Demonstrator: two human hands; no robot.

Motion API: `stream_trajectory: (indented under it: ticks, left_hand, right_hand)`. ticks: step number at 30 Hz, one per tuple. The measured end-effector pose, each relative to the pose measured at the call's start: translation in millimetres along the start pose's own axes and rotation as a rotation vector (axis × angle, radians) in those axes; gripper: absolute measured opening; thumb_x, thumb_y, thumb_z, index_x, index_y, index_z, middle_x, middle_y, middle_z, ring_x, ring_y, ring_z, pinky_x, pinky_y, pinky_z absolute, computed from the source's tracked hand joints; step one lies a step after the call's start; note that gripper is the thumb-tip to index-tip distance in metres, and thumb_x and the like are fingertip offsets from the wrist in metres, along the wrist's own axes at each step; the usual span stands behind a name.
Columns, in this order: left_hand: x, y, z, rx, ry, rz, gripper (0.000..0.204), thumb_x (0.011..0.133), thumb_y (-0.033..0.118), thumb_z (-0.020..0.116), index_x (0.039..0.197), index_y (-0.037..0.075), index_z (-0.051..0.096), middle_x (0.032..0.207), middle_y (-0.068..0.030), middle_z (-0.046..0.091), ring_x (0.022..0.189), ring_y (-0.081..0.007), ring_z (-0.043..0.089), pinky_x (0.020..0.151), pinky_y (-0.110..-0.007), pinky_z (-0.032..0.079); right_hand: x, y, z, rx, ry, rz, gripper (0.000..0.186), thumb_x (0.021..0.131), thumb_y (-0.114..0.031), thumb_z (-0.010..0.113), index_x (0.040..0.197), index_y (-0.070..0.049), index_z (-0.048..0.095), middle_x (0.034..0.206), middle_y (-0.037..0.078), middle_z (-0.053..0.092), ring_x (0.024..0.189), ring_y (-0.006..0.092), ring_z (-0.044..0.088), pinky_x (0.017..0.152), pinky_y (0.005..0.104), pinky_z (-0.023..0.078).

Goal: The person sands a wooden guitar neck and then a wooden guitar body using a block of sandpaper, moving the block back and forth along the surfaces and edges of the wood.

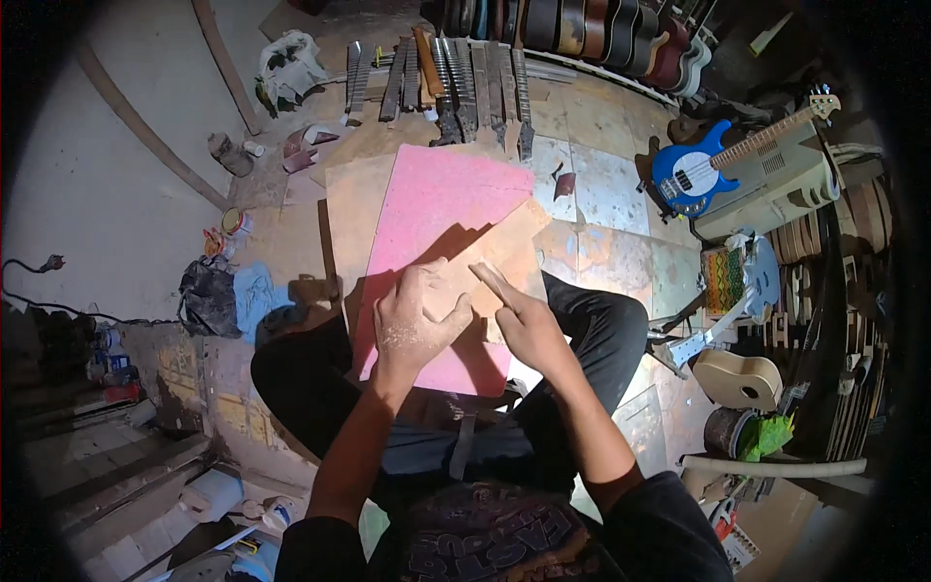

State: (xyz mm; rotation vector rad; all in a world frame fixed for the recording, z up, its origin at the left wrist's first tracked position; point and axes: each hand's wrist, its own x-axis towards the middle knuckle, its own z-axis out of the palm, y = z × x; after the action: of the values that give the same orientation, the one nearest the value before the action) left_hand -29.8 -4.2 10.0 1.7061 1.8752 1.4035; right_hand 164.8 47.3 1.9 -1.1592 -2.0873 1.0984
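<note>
A thin pale wooden board (499,238) lies slanted over a flat pink board (427,194) in front of my crossed legs. My left hand (417,318), dusted with pale powder, rests at the wooden board's near left side with thumb and fingers apart. Closed round a narrow brownish piece (493,283), my right hand (533,335) holds its far end against the board's surface. What that piece is I cannot make out. Part of the wooden board is hidden under both hands.
Beyond the boards lie several files and rasps (470,82). A rack of guitars (592,29) stands behind them. A blue bass guitar (693,175) and an unfinished guitar body (737,380) are at the right. Cloths (254,296) lie to the left.
</note>
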Motion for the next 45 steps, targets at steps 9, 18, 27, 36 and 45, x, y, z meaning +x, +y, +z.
stream_trajectory:
  ticks: [9, 18, 27, 36, 45]
  left_hand:
    - [0, -4, 1, 0.033, 0.023, 0.012, 0.052, 0.076, 0.027, 0.091, 0.118, 0.007, 0.068, 0.105, -0.013, 0.077, 0.089, -0.0343, 0.078, 0.077, -0.044, 0.063]
    - [-2, 3, 1, 0.052, -0.022, -0.028, 0.053, 0.076, 0.027, 0.091, 0.119, 0.006, 0.068, 0.102, -0.0142, 0.077, 0.089, -0.0329, 0.079, 0.077, -0.043, 0.063]
    - [2, 10, -1, 0.025, -0.016, -0.074, 0.051, 0.073, 0.022, 0.094, 0.115, 0.003, 0.07, 0.098, -0.0157, 0.077, 0.086, -0.0321, 0.078, 0.078, -0.04, 0.062]
    - [3, 14, 1, 0.02, -0.024, -0.072, 0.046, 0.073, 0.02, 0.093, 0.108, 0.002, 0.069, 0.102, -0.0163, 0.078, 0.09, -0.0335, 0.077, 0.082, -0.042, 0.061]
    - [2, 13, 0, 0.032, -0.009, -0.018, 0.047, 0.074, 0.021, 0.092, 0.109, 0.004, 0.066, 0.107, -0.0169, 0.079, 0.089, -0.0338, 0.077, 0.08, -0.042, 0.062]
  right_hand:
    - [0, -7, 1, 0.012, 0.038, -0.054, 0.061, 0.097, -0.002, 0.051, 0.155, -0.019, 0.058, 0.128, 0.03, 0.07, 0.114, 0.0471, 0.07, 0.099, 0.0466, 0.055]
    - [-3, -7, -8, 0.006, -0.075, 0.05, 0.069, 0.096, 0.0, 0.047, 0.161, -0.024, 0.051, 0.155, 0.022, 0.056, 0.136, 0.0416, 0.061, 0.116, 0.0436, 0.048]
    - [-3, 0, 5, 0.219, -0.095, 0.019, 0.066, 0.099, -0.003, 0.045, 0.162, -0.021, 0.049, 0.151, 0.028, 0.058, 0.133, 0.0424, 0.064, 0.116, 0.0388, 0.048]
    - [13, 28, 5, -0.186, 0.191, -0.2, 0.064, 0.097, -0.003, 0.058, 0.156, -0.028, 0.058, 0.09, 0.019, 0.063, 0.088, 0.0406, 0.068, 0.084, 0.0508, 0.057]
    - [10, 34, 3, -0.166, 0.169, -0.093, 0.065, 0.1, 0.001, 0.049, 0.158, -0.026, 0.055, 0.115, 0.025, 0.071, 0.103, 0.042, 0.07, 0.095, 0.0488, 0.055]
